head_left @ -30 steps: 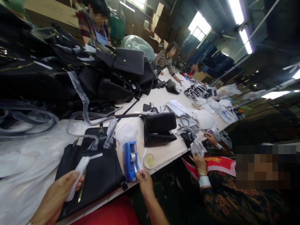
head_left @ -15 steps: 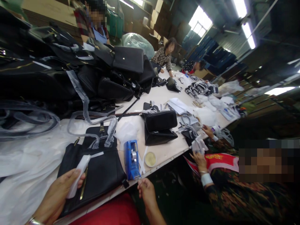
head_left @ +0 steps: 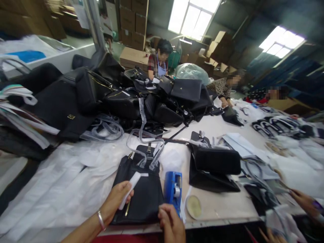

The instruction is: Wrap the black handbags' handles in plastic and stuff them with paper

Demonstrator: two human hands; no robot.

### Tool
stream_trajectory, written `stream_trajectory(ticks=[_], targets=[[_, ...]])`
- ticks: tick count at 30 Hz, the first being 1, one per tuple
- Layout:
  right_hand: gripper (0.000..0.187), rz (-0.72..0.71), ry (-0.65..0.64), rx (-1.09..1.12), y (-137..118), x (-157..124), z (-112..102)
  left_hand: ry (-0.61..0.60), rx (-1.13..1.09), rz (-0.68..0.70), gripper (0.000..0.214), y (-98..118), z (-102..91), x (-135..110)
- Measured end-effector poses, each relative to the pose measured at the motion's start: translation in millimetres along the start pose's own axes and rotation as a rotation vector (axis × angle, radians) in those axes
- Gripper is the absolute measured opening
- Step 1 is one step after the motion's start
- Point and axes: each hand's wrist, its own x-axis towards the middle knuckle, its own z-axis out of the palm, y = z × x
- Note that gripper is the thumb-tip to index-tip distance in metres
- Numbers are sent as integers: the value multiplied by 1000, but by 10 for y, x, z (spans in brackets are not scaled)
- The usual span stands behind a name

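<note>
My left hand (head_left: pixel 116 199) is closed on a white folded strip of wrapping (head_left: pixel 130 187), held over a flat black handbag (head_left: pixel 141 192) lying in front of me. My right hand (head_left: pixel 170 221) is near the table's front edge, fingers pinched together just below a blue tape dispenser (head_left: pixel 173 190); what it holds is too small to make out. The handbag's handles (head_left: pixel 145 152) are wrapped in clear plastic.
A pile of black handbags (head_left: pixel 121 98) fills the back left. White wrapping sheets (head_left: pixel 63 179) cover the table at left. Another black bag (head_left: pixel 215 165) and a round lid (head_left: pixel 193 206) lie right. Other people sit along the far and right sides; a co-worker's hand (head_left: pixel 305 202) is at right.
The view has swung left and up. My right hand has pulled back from the dispenser toward me. My left hand still holds the white strip over the bag.
</note>
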Motion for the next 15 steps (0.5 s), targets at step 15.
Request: stream_trajectory(ticks=[15], targets=[[25,-291,-393,-239,-589,743,706,-151,31,62,40,-133,-92,48]])
